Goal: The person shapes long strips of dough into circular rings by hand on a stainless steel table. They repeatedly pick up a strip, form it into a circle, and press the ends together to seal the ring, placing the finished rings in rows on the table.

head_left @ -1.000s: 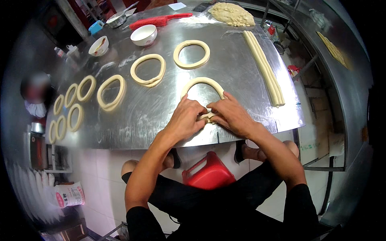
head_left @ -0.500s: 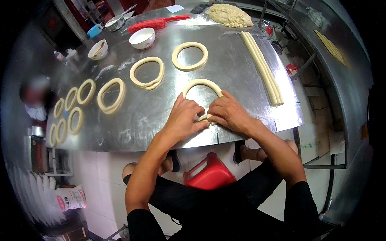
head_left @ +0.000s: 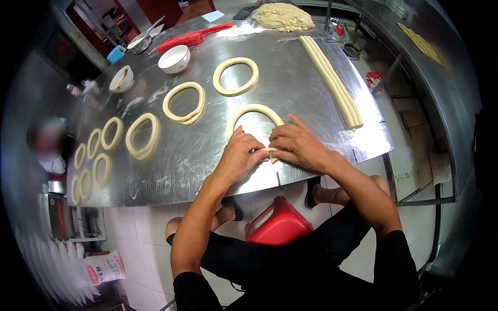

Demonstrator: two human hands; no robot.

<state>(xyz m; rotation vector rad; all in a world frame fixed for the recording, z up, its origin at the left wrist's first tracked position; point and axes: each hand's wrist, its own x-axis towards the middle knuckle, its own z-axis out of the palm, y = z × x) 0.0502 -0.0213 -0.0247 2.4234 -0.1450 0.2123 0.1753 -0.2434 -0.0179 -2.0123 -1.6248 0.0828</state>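
A pale dough rope bent into a ring (head_left: 254, 108) lies near the front edge of the metal table. Its near ends meet between my two hands. My left hand (head_left: 239, 155) pinches one end with thumb and fingertips. My right hand (head_left: 298, 146) grips the other, its index finger raised. A short tip of dough sticks out below the fingers; how the ends lie together is partly hidden. Beyond them rests a closed dough ring (head_left: 236, 93), with another ring (head_left: 167, 103) to its left and several more farther left.
Long dough strips (head_left: 332, 83) lie side by side at right. A large dough lump (head_left: 282, 16), red brush (head_left: 181, 41), white bowl (head_left: 175, 59) and smaller bowl (head_left: 121, 79) stand toward the back. Under the front edge is a red stool (head_left: 280, 225). A person (head_left: 49, 137) is at far left.
The whole view has turned and shifted slightly. My fingers have shifted a little on the dough ends, and the tip below them shows more clearly. The other rings stay where they lay.
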